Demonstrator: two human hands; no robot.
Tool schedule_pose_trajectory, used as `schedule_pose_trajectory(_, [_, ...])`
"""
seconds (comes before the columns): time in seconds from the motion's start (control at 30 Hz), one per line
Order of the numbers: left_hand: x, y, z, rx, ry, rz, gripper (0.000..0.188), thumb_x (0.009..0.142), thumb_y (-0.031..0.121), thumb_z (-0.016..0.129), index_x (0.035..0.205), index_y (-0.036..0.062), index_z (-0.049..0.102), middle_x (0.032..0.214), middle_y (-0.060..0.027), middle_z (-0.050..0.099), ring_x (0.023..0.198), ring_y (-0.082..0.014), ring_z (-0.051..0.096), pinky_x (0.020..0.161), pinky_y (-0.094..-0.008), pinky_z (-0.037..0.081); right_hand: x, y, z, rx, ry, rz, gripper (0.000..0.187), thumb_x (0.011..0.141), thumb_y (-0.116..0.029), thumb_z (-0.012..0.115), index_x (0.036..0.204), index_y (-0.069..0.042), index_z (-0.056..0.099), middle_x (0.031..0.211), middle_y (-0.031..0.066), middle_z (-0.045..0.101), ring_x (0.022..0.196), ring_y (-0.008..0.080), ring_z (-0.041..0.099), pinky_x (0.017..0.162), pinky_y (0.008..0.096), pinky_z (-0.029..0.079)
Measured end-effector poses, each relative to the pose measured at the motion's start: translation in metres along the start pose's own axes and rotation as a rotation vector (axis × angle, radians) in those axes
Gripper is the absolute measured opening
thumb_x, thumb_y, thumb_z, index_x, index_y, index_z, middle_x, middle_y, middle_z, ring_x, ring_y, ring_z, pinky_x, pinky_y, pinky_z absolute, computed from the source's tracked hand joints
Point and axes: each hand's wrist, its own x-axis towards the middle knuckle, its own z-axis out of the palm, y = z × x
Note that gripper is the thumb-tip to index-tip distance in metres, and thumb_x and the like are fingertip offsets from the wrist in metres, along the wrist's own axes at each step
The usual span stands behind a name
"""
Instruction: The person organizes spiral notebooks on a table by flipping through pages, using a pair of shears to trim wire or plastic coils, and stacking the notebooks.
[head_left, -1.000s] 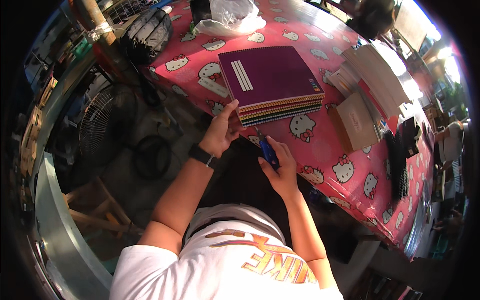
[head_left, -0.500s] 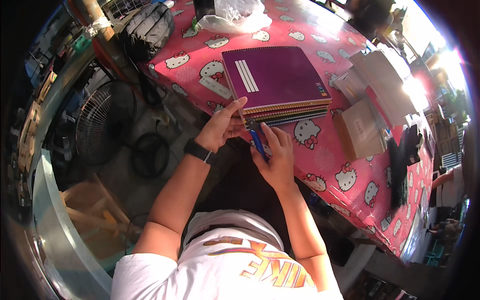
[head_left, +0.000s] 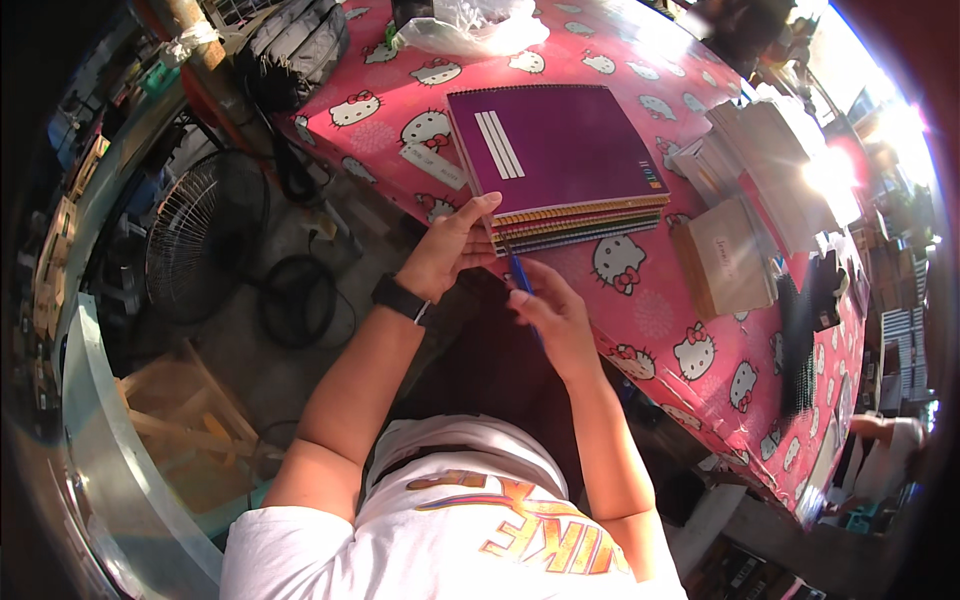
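While blue-handled pliers (head_left: 517,272) are gripped in the right hand (head_left: 552,312), tip near the wire coils (head_left: 582,214), the near-left corner of the spiral-notebook stack (head_left: 560,145) is clamped by the left hand (head_left: 446,248); hands held apart. Stack supported on pink cat-print tablecloth (head_left: 660,285); translucent plastic bag (head_left: 480,32) noted beyond.

Your right hand (head_left: 557,315) partly covers the blue tool (head_left: 517,272); its tip is too small to make out. Purple notebook (head_left: 565,150) hides the covers of the notebooks (head_left: 590,225) beneath. Plastic bag (head_left: 480,32) cut off up top. Far right: person (head_left: 888,440) blurred, glare swallowing detail.
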Motion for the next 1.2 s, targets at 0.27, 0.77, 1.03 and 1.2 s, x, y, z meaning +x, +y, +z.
schedule_pose_trajectory(0.27, [-0.003, 0.002, 0.002, 0.012, -0.003, -0.011, 0.054, 0.073, 0.057, 0.064, 0.093, 0.0071, 0.061, 0.083, -0.0088, 0.066, 0.076, -0.0173, 0.062, 0.076, -0.0298, 0.049, -0.001, 0.016, 0.002, -1.291, 0.385, -0.907, 0.057, 0.068, -0.013, 0.069, 0.122, -0.005, 0.051, 0.108, 0.0144, 0.052, 0.094, 0.0321, 0.05, 0.08, 0.0424, 0.04])
schedule_pose_trajectory(0.77, [0.002, -0.002, 0.001, -0.001, -0.003, -0.003, 0.048, 0.079, 0.05, 0.062, 0.095, 0.0044, 0.059, 0.085, -0.011, 0.066, 0.076, -0.0188, 0.064, 0.073, -0.0321, 0.051, 0.001, 0.002, -0.012, 0.075, 0.007, 0.036, 0.052, 0.073, -0.015, 0.067, 0.121, -0.002, 0.051, 0.096, 0.0131, 0.057, 0.087, 0.0258, 0.058, 0.07, 0.0324, 0.047])
schedule_pose_trajectory(1.03, [0.0, -0.001, 0.001, -0.011, -0.018, -0.012, 0.047, 0.079, 0.05, 0.063, 0.093, 0.0051, 0.059, 0.087, -0.0112, 0.066, 0.077, -0.0187, 0.064, 0.074, -0.0315, 0.05, -0.005, 0.022, 0.001, -1.192, 0.366, -0.822, 0.055, 0.068, -0.012, 0.07, 0.119, -0.003, 0.052, 0.102, 0.0151, 0.054, 0.095, 0.033, 0.05, 0.08, 0.0403, 0.044])
schedule_pose_trajectory(1.2, [-0.001, 0.001, 0.005, -0.01, 0.0, 0.002, 0.054, 0.073, 0.056, 0.065, 0.091, 0.005, 0.062, 0.082, -0.0101, 0.065, 0.076, -0.0185, 0.061, 0.075, -0.03, 0.049, 0.001, 0.026, -0.006, -1.332, 0.39, -0.866, 0.048, 0.072, -0.011, 0.068, 0.117, -0.001, 0.052, 0.101, 0.0144, 0.057, 0.089, 0.0302, 0.055, 0.076, 0.0378, 0.046])
